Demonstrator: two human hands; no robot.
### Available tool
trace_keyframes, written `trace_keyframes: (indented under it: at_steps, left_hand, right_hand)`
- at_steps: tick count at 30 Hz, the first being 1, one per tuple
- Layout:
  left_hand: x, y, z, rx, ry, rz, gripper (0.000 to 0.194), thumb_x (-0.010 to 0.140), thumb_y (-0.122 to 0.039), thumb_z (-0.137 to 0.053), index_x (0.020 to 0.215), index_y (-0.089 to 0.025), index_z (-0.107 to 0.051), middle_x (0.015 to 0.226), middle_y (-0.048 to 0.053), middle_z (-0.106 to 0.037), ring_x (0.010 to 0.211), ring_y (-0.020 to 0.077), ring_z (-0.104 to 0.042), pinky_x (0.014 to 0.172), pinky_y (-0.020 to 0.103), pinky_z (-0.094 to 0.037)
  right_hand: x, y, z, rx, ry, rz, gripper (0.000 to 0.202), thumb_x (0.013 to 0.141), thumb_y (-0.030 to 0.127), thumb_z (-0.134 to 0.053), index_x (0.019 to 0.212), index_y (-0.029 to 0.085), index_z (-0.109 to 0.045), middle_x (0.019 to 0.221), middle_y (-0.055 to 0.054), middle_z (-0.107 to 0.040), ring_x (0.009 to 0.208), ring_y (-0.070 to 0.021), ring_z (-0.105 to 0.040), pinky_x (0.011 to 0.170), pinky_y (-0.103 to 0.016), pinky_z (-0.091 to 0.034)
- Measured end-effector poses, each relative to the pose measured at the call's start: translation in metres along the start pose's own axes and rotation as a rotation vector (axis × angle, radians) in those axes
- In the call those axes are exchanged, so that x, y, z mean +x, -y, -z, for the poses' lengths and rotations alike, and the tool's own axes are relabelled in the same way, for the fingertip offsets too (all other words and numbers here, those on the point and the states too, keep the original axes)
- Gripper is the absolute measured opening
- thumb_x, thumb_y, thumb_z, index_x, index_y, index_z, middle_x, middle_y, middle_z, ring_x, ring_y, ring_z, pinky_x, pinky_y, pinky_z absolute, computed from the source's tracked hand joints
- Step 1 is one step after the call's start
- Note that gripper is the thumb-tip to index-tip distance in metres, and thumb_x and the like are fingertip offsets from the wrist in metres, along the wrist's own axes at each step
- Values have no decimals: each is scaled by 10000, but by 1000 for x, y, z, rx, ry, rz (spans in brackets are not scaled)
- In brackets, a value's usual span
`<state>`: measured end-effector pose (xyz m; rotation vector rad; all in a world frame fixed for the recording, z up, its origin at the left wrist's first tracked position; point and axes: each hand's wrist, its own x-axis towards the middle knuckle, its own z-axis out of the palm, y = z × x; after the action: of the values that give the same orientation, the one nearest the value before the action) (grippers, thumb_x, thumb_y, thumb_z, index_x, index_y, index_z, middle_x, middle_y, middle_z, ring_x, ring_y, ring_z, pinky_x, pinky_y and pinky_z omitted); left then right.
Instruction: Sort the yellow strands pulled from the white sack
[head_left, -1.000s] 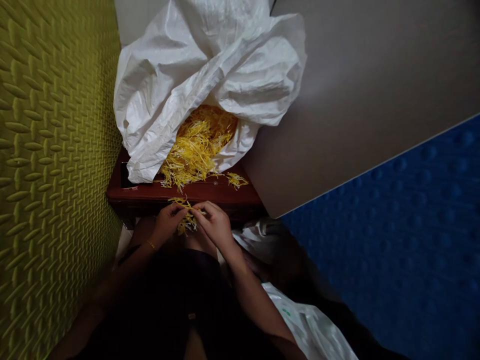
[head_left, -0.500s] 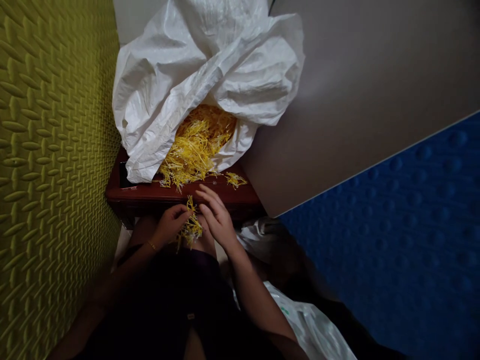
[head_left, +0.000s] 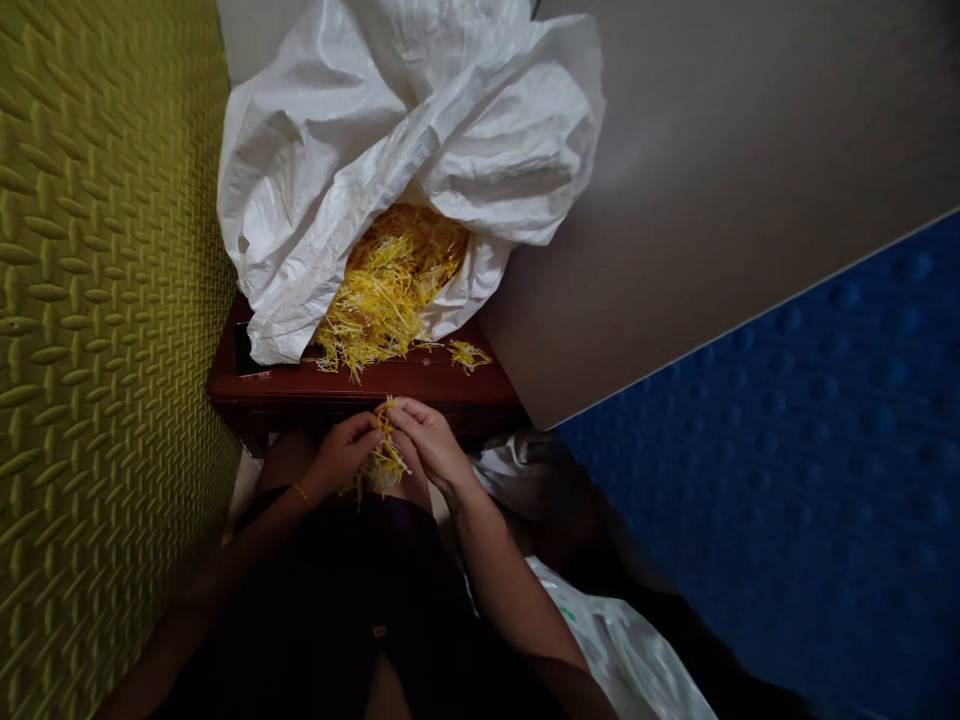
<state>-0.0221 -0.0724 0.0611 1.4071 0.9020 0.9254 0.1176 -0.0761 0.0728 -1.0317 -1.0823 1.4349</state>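
Observation:
A small bunch of yellow and white strands (head_left: 386,462) hangs between my hands, over my lap. My left hand (head_left: 346,452) is closed on the bunch from the left side. On the right, my right hand (head_left: 429,440) pinches the top of the same bunch with thumb and fingertips. Beyond them, a big heap of similar yellow strands (head_left: 382,300) spills from the mouth of a white woven sack (head_left: 300,190) onto a dark red wooden surface (head_left: 360,391). A few loose strands (head_left: 466,355) lie to the right of the heap.
A dark phone (head_left: 246,352) lies at the left end of the red surface, partly beside the sack. A yellow-green textured wall (head_left: 112,300) stands at the left. A large grey panel (head_left: 675,180) and a blue dotted surface (head_left: 810,420) are at the right. A plastic bag (head_left: 622,650) lies low.
My right hand has closed from spread fingers into a pinch on the top of the bunch. My left hand keeps its hold. The view has shifted slightly.

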Motion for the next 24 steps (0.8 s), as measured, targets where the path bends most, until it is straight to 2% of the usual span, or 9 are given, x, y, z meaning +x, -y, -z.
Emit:
trace_keyframes:
  at_steps: [5, 10, 15, 21, 24]
  left_hand:
    - [-2, 3, -1, -18, -23, 31, 194, 762, -311, -495, 652, -154, -463, 611, -46, -430, 586, 80, -388, 596, 200, -338]
    - [-4, 1, -3, -45, -2, 41, 190, 776, -324, -482, 683, -158, -467, 632, -43, -422, 600, 82, -391, 591, 199, -334]
    - [1, -3, -4, -48, 5, -1, 186, 770, -305, -487, 665, -153, -464, 635, -40, -414, 605, 80, -383, 601, 202, -329]
    - [6, -7, -11, -154, 15, 45, 201, 744, -328, -511, 649, -159, -458, 593, -44, -418, 552, 74, -379, 571, 205, -334]
    - [6, -11, -13, -193, 21, 78, 204, 732, -332, -524, 650, -156, -460, 583, -43, -423, 535, 69, -385, 552, 202, -335]
  right_hand:
    - [0, 3, -1, 118, -53, 28, 153, 620, 293, -732, 672, 194, -628, 693, 32, -593, 631, -94, -502, 638, -221, -401]
    - [8, -5, 2, 80, -197, 207, 106, 645, 233, -712, 651, 188, -616, 677, 38, -556, 649, -83, -476, 668, -214, -382]
    - [15, -13, 2, 164, -297, 270, 124, 649, 224, -703, 657, 183, -586, 688, 41, -540, 634, -76, -465, 648, -214, -380]
    - [15, -13, 3, 68, -412, 364, 111, 673, 227, -684, 678, 178, -584, 721, 28, -545, 657, -78, -476, 637, -211, -384]
    - [15, -11, 4, 122, -407, 310, 132, 669, 244, -689, 672, 179, -575, 686, 36, -529, 594, -66, -448, 569, -199, -365]
